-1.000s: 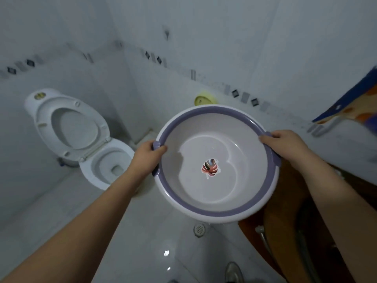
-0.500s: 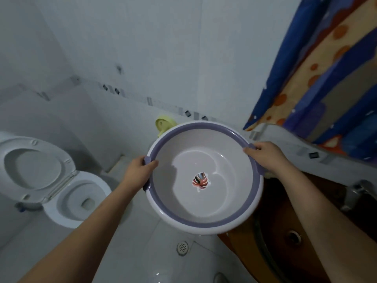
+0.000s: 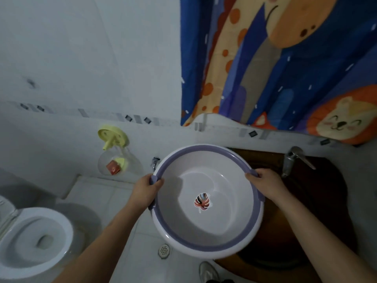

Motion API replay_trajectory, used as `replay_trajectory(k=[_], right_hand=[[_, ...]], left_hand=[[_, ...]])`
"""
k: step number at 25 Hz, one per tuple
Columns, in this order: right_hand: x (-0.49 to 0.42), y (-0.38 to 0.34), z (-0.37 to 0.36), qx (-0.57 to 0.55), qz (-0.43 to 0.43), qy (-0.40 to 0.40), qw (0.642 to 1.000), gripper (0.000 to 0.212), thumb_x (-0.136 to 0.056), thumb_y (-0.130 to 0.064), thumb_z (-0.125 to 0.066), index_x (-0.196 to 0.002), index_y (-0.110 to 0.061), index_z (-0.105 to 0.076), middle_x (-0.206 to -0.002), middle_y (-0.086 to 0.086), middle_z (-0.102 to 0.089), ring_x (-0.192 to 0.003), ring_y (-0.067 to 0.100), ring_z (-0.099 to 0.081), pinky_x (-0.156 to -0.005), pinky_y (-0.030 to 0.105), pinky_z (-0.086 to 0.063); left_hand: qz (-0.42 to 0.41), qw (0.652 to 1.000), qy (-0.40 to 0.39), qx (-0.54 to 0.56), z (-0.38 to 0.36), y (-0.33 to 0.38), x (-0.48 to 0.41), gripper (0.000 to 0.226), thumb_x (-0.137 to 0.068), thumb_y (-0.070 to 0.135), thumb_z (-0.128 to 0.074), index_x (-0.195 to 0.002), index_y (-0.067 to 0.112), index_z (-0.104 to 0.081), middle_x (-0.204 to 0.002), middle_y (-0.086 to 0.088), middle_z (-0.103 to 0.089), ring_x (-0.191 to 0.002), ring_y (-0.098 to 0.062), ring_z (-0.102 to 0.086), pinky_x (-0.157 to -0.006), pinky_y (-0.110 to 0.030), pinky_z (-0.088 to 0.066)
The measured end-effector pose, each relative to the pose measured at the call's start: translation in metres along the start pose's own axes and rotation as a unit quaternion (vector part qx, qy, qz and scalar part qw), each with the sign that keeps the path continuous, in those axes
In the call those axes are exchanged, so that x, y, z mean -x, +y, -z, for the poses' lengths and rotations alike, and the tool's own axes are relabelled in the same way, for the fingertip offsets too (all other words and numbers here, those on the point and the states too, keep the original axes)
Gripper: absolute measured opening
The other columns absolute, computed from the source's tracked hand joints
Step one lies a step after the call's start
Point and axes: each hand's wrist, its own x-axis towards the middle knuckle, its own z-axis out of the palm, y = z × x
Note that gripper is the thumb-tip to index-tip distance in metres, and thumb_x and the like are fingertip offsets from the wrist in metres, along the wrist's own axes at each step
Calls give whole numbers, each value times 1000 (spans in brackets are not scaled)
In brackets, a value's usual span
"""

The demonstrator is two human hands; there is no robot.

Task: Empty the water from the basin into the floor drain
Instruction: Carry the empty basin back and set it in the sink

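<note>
1. A shoe (image 3: pixel 208 271) peeks out low down, below both hands, so the person stands close.
2. The drain (image 3: pixel 164 251) sits in the floor, below the left hand and just under the near edge of the basin. It is the spot for the water.
3. The basin (image 3: pixel 206 225) is up in the air between the hands. I think it tips a bit toward the person. I cannot see water in it.
4. The left hand (image 3: pixel 145 192) and the right hand (image 3: pixel 265 183) are far apart, each wrapped tight on one side of the rim. Two grips keep a wide bowl steady.
5. A tap (image 3: pixel 289 160) stands past the right hand.
6. A curtain (image 3: pixel 285 62) hangs farthest back.
</note>
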Motion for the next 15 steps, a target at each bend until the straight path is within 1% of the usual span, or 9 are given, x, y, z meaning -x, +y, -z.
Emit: replay_trajectory(k=[1, 3, 6, 7, 8, 10, 11, 13, 15], right_hand=[[0, 15, -1, -5, -22, -8, 1000, 39, -93, -35, -57, -64, -10, -52, -60, 4, -55, -55, 14, -53, -49, 25, -35], [-4, 44, -1, -20, -64, -18, 998, 35, -93, -38, -56, -84, -5, -65, -79, 13, -67, -71, 18, -63, -57, 26, -43], [-11, 90, 2, -30, -109, -20, 993, 40, -92, -37, -56, -100, 1, -66, -95, 22, -68, -84, 26, -66, -71, 34, -52], [-14, 106, 3, -35, -127, -22, 991, 40, -92, -37, -56, -103, 1, -65, -97, 22, -67, -85, 27, -65, -74, 35, -53], [-16, 118, 3, -36, -141, -28, 989, 39, -93, -36, -56, -105, 0, -66, -96, 20, -67, -82, 25, -65, -71, 33, -52], [-22, 141, 3, -37, -170, -41, 984, 33, -94, -36, -55, -104, -6, -67, -87, 9, -66, -75, 15, -62, -58, 24, -46], [-25, 152, 3, -38, -186, -44, 981, 31, -94, -36, -54, -103, -9, -66, -84, 4, -64, -73, 12, -60, -57, 23, -42], [-28, 170, 2, -34, -217, -54, 974, 28, -95, -36, -52, -103, -13, -63, -88, 0, -63, -75, 11, -57, -67, 25, -43], [-30, 188, 4, -43, -231, -69, 969, 25, -96, -37, -51, -108, -17, -62, -99, 3, -62, -79, 10, -53, -75, 29, -42]], left_hand=[[-1, 1000, -16, -5, -11, 3, -2, 22, -88, 31, -63, -78, 11, -60, -68, -5, -65, -61, -18, -61, -48, -25, -41], [-3, 999, -50, -16, -34, 10, -5, 26, -91, 33, -61, -78, 12, -58, -70, -6, -66, -61, -19, -62, -48, -24, -43], [1, 993, -107, -41, -69, 24, -13, 32, -93, 42, -57, -83, 12, -58, -74, -7, -68, -64, -21, -65, -51, -24, -47], [5, 991, -128, -48, -84, 30, -17, 34, -93, 45, -55, -86, 13, -58, -75, -8, -68, -64, -22, -65, -52, -25, -49], [9, 989, -140, -53, -93, 34, -18, 35, -93, 47, -53, -89, 13, -59, -77, -9, -68, -64, -23, -65, -54, -27, -50], [9, 984, -157, -80, -114, 41, -24, 35, -93, 49, -51, -94, 15, -60, -84, -7, -69, -71, -21, -66, -58, -29, -52], [6, 982, -164, -92, -124, 44, -27, 34, -94, 49, -51, -96, 16, -60, -86, -6, -69, -74, -20, -66, -61, -30, -53], [1, 979, -179, -98, -140, 48, -31, 30, -93, 46, -53, -98, 17, -61, -88, -5, -69, -76, -20, -65, -68, -34, -55], [-4, 976, -189, -109, -156, 53, -34, 28, -93, 46, -52, -99, 21, -62, -90, -4, -69, -76, -18, -65, -66, -31, -54]])
